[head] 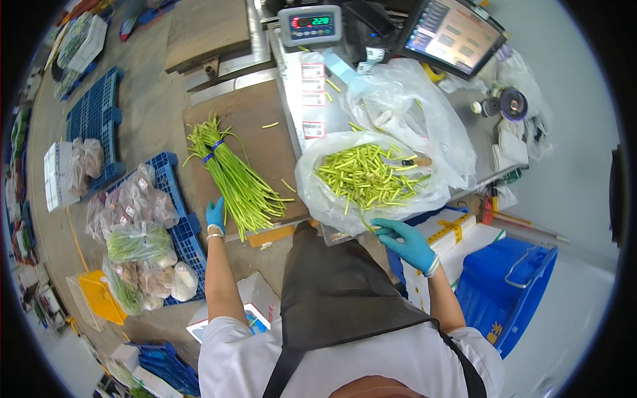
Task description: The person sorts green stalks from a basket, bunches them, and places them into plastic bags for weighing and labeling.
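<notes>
A bundle of long green vegetable stems (240,184), bound near one end with blue bands, lies on a brown platform (256,117). My left hand (215,217), in a blue glove, is beside the bundle's lower left edge; whether it touches the stems cannot be told. My right hand (404,244), gloved too, has a thin green stem (365,219) at its fingertips, at the near edge of an open clear plastic bag (318,211). Short cut stem pieces (363,174) fill the bag. A knife with a wooden handle (423,161) rests on them.
Behind the bag stand a digital scale display (311,26) and a monitor (453,37). Printed labels (313,84) lie on the metal table. Bagged produce (144,239) sits on a blue pallet (174,199) at left. A blue crate (502,288) and white foam boxes (455,248) stand at right.
</notes>
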`<state>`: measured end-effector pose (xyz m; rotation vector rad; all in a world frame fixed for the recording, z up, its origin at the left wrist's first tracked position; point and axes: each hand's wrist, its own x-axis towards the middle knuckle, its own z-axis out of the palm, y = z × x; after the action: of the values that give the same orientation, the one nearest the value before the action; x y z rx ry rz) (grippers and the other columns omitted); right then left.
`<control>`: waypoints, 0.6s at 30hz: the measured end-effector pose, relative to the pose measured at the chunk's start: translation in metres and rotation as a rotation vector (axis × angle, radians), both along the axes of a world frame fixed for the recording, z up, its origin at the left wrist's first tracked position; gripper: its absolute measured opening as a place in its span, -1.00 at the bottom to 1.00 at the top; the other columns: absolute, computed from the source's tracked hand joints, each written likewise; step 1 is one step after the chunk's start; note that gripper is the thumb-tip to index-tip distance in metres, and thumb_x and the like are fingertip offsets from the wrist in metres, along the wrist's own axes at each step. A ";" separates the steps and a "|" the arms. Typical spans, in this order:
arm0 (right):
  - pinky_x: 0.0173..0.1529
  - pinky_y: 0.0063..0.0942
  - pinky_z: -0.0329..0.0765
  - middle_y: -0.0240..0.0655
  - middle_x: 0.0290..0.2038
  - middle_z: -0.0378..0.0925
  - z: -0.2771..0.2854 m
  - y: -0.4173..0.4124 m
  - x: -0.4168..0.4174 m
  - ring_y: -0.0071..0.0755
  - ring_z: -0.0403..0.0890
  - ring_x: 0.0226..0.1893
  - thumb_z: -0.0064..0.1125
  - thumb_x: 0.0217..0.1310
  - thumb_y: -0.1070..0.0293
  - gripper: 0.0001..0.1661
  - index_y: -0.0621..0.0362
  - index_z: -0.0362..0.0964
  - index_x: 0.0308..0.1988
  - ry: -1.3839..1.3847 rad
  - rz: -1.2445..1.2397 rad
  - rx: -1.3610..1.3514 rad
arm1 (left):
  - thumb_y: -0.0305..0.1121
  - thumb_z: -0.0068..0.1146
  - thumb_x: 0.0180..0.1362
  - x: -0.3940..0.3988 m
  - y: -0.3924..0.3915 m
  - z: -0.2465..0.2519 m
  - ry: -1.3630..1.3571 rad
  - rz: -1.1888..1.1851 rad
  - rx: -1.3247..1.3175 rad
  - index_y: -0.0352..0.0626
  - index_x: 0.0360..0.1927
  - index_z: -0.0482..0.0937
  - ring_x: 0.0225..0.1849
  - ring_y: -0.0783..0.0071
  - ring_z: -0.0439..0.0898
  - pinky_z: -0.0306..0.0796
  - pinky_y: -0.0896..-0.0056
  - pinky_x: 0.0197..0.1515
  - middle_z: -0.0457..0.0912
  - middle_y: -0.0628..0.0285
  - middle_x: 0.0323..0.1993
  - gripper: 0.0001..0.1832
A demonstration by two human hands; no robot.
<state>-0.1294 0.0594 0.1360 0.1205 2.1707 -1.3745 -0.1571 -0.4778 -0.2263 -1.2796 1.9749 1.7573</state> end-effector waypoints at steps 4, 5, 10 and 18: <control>0.00 -0.49 0.50 -0.27 -0.14 0.62 -0.028 0.015 0.033 -0.46 0.61 -0.18 0.20 0.26 0.23 -0.51 0.12 0.44 0.15 -0.126 -0.038 -0.052 | -0.09 0.29 0.14 0.002 0.027 0.021 -0.016 -0.022 0.133 -0.36 0.40 0.10 0.39 0.09 0.24 0.18 0.18 0.36 0.18 -0.08 0.40 -0.09; 0.00 -0.49 0.50 -0.27 -0.14 0.62 -0.034 0.021 0.041 -0.46 0.61 -0.18 0.20 0.26 0.23 -0.51 0.12 0.44 0.15 -0.125 -0.067 -0.046 | -0.10 0.29 0.14 -0.001 0.034 0.019 -0.030 -0.045 0.161 -0.35 0.40 0.11 0.38 0.09 0.24 0.17 0.17 0.36 0.18 -0.07 0.40 -0.11; -0.02 -0.46 0.53 -0.22 -0.10 0.63 -0.081 0.041 0.065 -0.41 0.62 -0.18 0.20 0.26 0.15 -0.52 0.11 0.47 0.11 -0.123 -0.019 0.025 | -0.19 0.23 0.20 -0.007 0.090 0.061 0.165 -0.094 0.303 -0.24 0.31 0.32 -0.06 0.52 0.54 0.40 0.52 -0.12 0.54 0.26 0.05 -0.34; -0.28 -0.64 0.52 -0.40 -0.24 0.59 -0.052 -0.032 -0.016 -0.65 0.58 -0.38 0.08 0.34 0.22 -0.57 0.09 0.46 0.14 -0.290 0.114 -0.225 | -0.31 0.15 0.23 0.017 0.117 0.071 0.107 0.042 0.112 -0.23 0.09 0.52 -0.17 0.53 0.61 0.41 0.60 -0.20 0.64 0.27 -0.13 -0.63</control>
<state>-0.1459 0.0275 0.0842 0.1020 1.7489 -1.4288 -0.1401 -0.3612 -0.1556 -1.2235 1.8862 1.9646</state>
